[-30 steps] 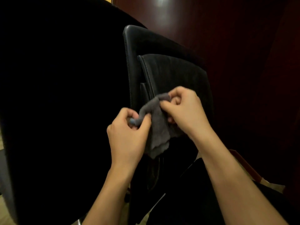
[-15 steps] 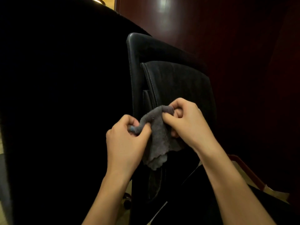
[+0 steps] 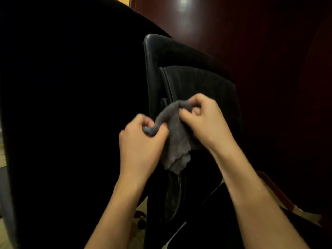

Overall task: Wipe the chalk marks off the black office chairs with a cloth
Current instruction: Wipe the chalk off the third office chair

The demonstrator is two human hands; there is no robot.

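Near chair (image 3: pixel 71 123): a huge black chair back fills the whole left of your view, so dark that I can't make out any chalk on it from here.
Far chair (image 3: pixel 201 83): a second black chair stands just beyond and to the right, its rounded leather edge catching a little light, stitched seam running down beside a ribbed centre panel. Your hands hang right in front of its lower back.
Wall (image 3: pixel 251 33): dark reddish wood panelling behind the chairs, with one bright glare spot near the top.
Floor (image 3: pixel 3 159): pale slivers show at the far left edge and low between the chairs.
Right hand (image 3: pixel 206 121): you've got it raised to the upper right of the pair, back of the hand toward you, fingers curled in, thumb and forefinger pinching the top end of the cloth.
Left hand (image 3: pixel 140 142): lower and to the left, knuckles up, fingers curled tight around the cloth's other end, a bluish tip poking out by your thumb.
Cloth (image 3: pixel 177 141): grey, twisted into a short rope stretched between your two grips, the loose remainder drooping down between your wrists with a wavy bottom edge. It hangs in front of the far chair; whether it touches the leather, I can't tell.
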